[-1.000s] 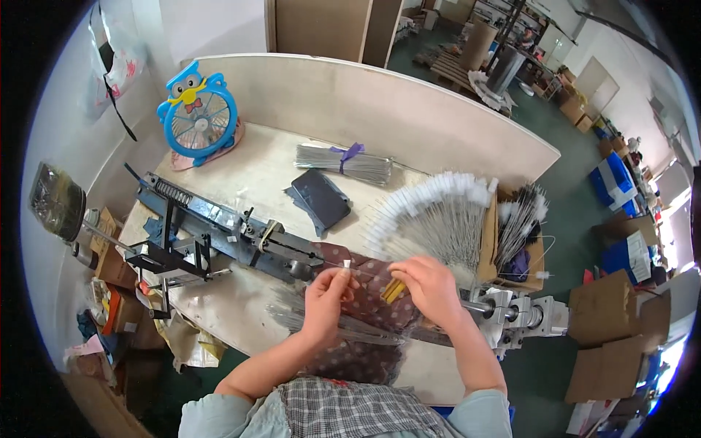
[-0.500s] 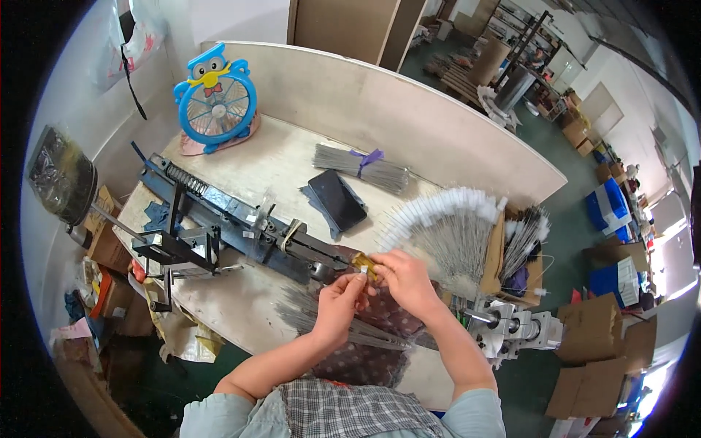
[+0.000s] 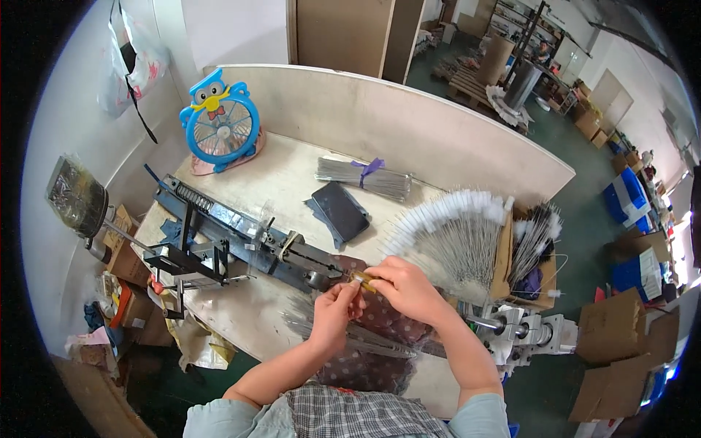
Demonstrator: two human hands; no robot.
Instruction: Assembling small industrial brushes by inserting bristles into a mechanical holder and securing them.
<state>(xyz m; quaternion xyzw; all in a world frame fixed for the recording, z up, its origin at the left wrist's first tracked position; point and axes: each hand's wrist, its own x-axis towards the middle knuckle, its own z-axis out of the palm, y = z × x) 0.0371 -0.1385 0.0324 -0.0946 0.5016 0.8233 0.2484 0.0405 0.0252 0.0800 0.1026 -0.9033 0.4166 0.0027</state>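
Bench [image 3: 292, 182]: pale top under everything, walled at the far side by a curved board.
Machine [image 3: 241, 244]: long dark rail lying slantwise, left of the grip, its near end almost at the fingertips.
Brush fan [image 3: 453, 233]: white-tipped wire brushes spread out just beyond and right of the grip.
Fan [image 3: 219, 120]: blue owl-shaped desk fan, well away at the far left.
Wire bundle [image 3: 361, 177]: grey wires tied with a purple band, well beyond the grip.
Phone [image 3: 341, 212]: dark, flat on the bench, beyond the grip and slightly left.
Loose wires [image 3: 343, 337]: thin grey lengths lying across a dotted cloth, just below the hands.
Right hand [image 3: 409, 290]: fingers curled, closed on the piece from the right side.
Left hand [image 3: 334, 314]: thumb and forefinger pinched together on the same piece from below and left.
Piece [image 3: 363, 280]: small brass-coloured part, held between both hands right at the machine's near end; too small to tell its exact shape.
Step in hand: judged to be fitting or threading the brass part, both hands working it at the rail's end rather than lifting or carrying.
Progress: seemingly mid-step; part not yet seated in the machine, as far as can be told.
Next move calls for: fine fingertip control, steady pinch from both sides, alignment of the part with the machine's end, and care not to snag the loose wires below or nudge the brush fan alongside.
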